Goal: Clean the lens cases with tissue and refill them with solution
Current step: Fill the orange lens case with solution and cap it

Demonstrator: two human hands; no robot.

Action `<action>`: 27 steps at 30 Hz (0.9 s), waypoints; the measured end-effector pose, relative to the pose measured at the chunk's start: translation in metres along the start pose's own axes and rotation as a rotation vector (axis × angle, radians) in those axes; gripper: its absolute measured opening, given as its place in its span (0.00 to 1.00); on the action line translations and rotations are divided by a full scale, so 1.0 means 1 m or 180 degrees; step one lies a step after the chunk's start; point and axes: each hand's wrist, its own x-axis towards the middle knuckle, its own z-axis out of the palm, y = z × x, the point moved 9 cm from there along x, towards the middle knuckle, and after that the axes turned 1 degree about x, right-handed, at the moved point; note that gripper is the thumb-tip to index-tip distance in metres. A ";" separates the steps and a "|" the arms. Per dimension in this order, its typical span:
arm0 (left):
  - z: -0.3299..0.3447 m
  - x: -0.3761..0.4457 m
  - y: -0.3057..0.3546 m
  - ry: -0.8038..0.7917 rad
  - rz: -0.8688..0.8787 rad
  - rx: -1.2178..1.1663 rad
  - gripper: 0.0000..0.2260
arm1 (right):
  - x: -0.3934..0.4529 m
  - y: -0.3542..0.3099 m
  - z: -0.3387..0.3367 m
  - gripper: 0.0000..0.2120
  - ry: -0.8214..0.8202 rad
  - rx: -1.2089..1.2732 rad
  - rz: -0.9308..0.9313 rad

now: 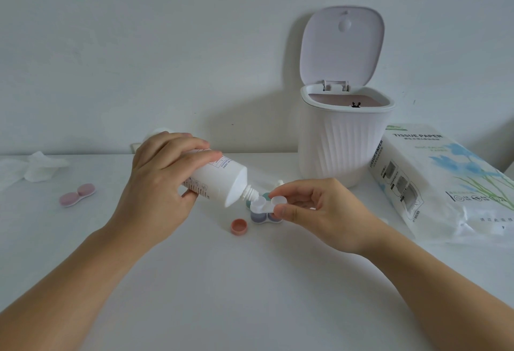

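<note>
Both forearms reach in over the desk point(250, 295). My left hand point(161, 181) grips the solution bottle point(219, 181), tipped with its nozzle over one well of the open white case point(264, 204), which my right hand point(314, 211) pinches by its other well, above a lens case point(261, 217) on the desk. Just left lies a coral cap point(239, 226). Far left sit a pink case point(77, 194) and crumpled tissue point(36, 169); behind stand the open bin point(345, 139) and tissue pack point(445, 183).

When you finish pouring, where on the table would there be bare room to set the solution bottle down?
Free: the wide near stretch of table between the forearms, and the patch between the pink lens case and the left hand. Crowded: around the orange cap, the closed case beneath the right hand, the bin and the tissue pack.
</note>
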 end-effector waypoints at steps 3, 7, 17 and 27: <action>0.001 -0.001 0.001 -0.0007 -0.0010 -0.0019 0.30 | 0.000 0.001 0.000 0.08 -0.0008 -0.0019 0.0017; 0.001 -0.001 0.000 -0.0019 -0.0037 -0.0010 0.31 | 0.000 0.001 0.000 0.08 -0.0007 -0.0051 0.0027; 0.000 -0.001 0.001 -0.0014 -0.0071 0.0026 0.30 | 0.000 0.003 0.000 0.08 0.0007 -0.0012 0.0043; 0.000 -0.001 0.001 0.0048 -0.0060 0.0050 0.30 | 0.001 0.003 0.000 0.08 0.0008 0.0012 0.0025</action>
